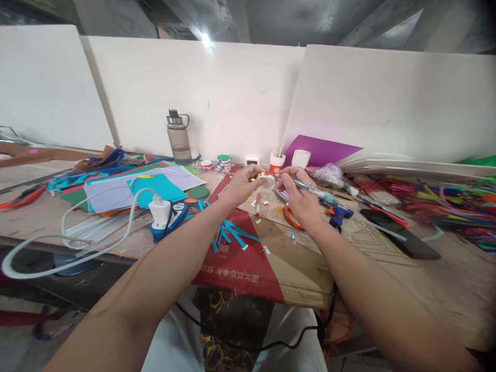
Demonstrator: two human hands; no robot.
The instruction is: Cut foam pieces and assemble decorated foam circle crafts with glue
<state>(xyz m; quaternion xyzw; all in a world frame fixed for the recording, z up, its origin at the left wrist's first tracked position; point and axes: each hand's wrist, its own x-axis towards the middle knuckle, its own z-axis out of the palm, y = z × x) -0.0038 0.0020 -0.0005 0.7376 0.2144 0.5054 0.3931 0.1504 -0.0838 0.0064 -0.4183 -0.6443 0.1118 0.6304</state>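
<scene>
Both my arms reach out over a craft table. My left hand (242,183) pinches a small white round piece (268,180) with tiny coloured bits on it. My right hand (300,199) grips a clear teal pen (315,192) that points right, its fingertips meeting the round piece. Under my hands lies a brown and red cardboard sheet (271,258) strewn with blue paper strips (232,233) and small scraps. Orange-handled scissors (291,219) lie just below my right hand.
Coloured paper sheets (143,186) lie left, beside a white plug on a blue power strip (165,217). A grey water bottle (178,137) stands at the back wall. A blue glue gun (339,213), a black phone (403,238) and heaped pipe cleaners (445,204) lie right. Cups (300,157) stand behind.
</scene>
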